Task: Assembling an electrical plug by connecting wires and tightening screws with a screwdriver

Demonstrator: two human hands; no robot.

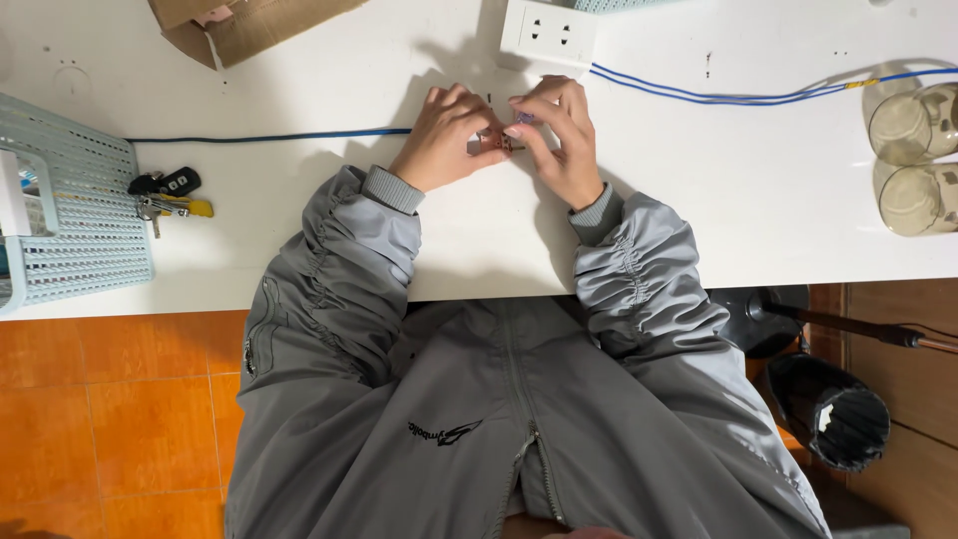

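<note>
White table (pixel 758 200) w/ pale blue mesh basket (pixel 75 225) at left, cardboard box (pixel 249 25) top, two glass jars (pixel 913 160) right. White socket block (pixel 549 35) just above hands; blue cable (pixel 269 136) runs behind them. Keys (pixel 165 195) beside basket. Left hand (pixel 444 140) & right hand (pixel 559 135) both pinched shut on small brownish part (pixel 499 143), table centre; too small to ID.

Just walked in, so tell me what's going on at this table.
A person in a grey jacket sits at a white table, both hands together over a small brownish part. The left hand and right hand pinch it between their fingertips; what the part is cannot be told. A blue cable runs toward the hands, with a white power strip just beyond. Keys and a pale blue basket lie to the left, two glass jars to the right.
</note>
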